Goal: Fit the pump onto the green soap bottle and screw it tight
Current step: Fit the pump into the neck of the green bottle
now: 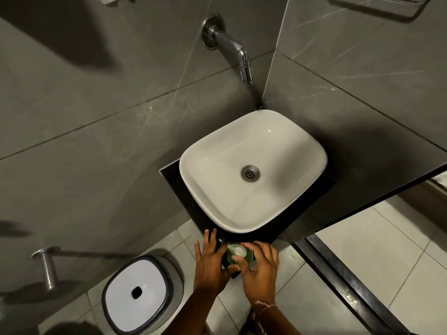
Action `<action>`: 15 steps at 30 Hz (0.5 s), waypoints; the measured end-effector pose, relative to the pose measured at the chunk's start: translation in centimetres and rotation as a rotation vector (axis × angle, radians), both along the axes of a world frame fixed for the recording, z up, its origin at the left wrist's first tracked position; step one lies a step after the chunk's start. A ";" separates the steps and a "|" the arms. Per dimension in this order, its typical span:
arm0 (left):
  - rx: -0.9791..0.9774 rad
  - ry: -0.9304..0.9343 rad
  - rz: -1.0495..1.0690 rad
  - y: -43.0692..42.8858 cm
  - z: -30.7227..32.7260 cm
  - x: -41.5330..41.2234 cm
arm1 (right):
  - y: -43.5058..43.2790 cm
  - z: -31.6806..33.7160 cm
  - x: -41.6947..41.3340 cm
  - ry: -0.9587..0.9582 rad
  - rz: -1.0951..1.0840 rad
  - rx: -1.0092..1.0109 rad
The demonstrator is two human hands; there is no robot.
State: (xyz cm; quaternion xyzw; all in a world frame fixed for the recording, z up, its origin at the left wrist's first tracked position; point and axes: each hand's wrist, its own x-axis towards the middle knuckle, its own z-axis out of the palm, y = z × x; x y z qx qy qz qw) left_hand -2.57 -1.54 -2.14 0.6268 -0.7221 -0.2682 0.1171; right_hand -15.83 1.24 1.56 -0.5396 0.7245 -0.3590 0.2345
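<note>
The green soap bottle (231, 257) stands on the front corner of the black counter (278, 234), seen from straight above. A white pump head (238, 250) sits on top of it. My left hand (209, 261) rests against the bottle's left side, thumb touching it low down, fingers spread over the counter edge. My right hand (260, 267) wraps the bottle's right side, with thumb and fingertips around the pump's collar. Most of the bottle's body is hidden beneath the pump and my hands.
A white basin (205, 155) fills the counter behind the bottle, under a chrome wall tap (233, 49). A white-lidded bin (136, 292) stands on the tiled floor at lower left, next to a metal wall bar (47, 264). A dark door threshold (338, 276) runs at right.
</note>
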 end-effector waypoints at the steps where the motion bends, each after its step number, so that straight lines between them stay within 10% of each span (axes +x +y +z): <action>1: -0.006 0.014 0.008 0.0 0.0 0.0 | 0.0 0.0 -0.1 0.006 0.012 -0.007; 15: -0.011 0.013 0.012 0.0 0.0 0.0 | -1.6 1.6 -2.7 0.184 0.257 0.003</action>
